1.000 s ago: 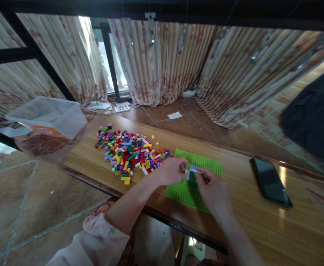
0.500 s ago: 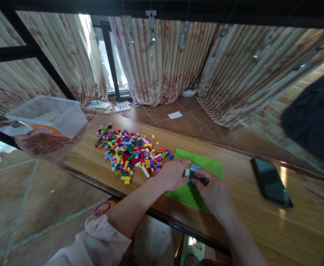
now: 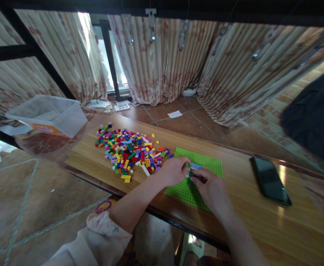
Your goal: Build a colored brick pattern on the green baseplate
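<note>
My left hand (image 3: 174,171) is over the left part of the green baseplate (image 3: 180,194), fingers curled close together; what they hold, if anything, is hidden. A small white brick (image 3: 188,174) shows beside its fingertips. From the other side, my right hand (image 3: 213,186) pinches a dark green brick (image 3: 190,178) between thumb and fingers, low over the plate. Just beyond the fingertips, a light blue brick (image 3: 196,166) lies on the baseplate, with a bit of orange at its right end. The fingers cover part of these bricks.
Left of the baseplate spreads a pile of mixed toy bricks (image 3: 134,149) on the wooden table (image 3: 234,166). A black phone (image 3: 271,181) lies to the right. At the far left stands a clear plastic bin (image 3: 51,114). Striped curtains (image 3: 162,62) hang behind.
My left fingers have drawn slightly back from the bricks, and less of the white brick shows. The right hand stays on the dark green brick, which sits slightly lower.
</note>
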A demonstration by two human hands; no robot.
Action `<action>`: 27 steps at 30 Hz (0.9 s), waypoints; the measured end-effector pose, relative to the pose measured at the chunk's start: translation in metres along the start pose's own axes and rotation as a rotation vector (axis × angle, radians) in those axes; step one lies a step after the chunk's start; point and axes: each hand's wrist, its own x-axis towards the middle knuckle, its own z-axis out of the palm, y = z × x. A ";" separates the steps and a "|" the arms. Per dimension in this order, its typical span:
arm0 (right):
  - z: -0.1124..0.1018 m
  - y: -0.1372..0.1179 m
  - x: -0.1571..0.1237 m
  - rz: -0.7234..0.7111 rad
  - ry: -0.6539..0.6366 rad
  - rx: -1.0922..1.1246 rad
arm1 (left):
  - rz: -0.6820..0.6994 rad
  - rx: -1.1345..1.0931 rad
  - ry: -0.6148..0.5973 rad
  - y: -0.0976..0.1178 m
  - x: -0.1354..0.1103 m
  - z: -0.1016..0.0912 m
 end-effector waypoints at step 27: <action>-0.021 0.002 0.006 0.170 0.320 0.275 | -0.077 -0.067 0.172 0.001 0.005 -0.007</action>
